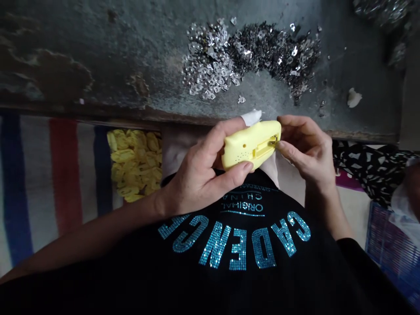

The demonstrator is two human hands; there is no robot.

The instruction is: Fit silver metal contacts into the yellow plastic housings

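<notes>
My left hand (210,168) is wrapped round a yellow plastic casing (238,151), thumb along its near side and fingers behind. One of its fingertips has a white wrapping (252,117). Small holes and a long battery slot show on the casing's face, which is tilted toward me. At the slot's right end sits a small metal contact piece (271,142). My right hand (306,151) pinches there, its thumb tip against the metal piece and its index finger at the casing's upper right corner. How far the piece sits in the slot is hidden by the thumb.
Silvery metal contacts (213,61) lie heaped on the worn grey table (157,52). A white scrap (354,98) is at the right. Several yellow casings (134,164) fill a spot left of my lap, beside a striped sheet (64,175). A blue basket (390,249) stands lower right, near another person's patterned clothing (364,168).
</notes>
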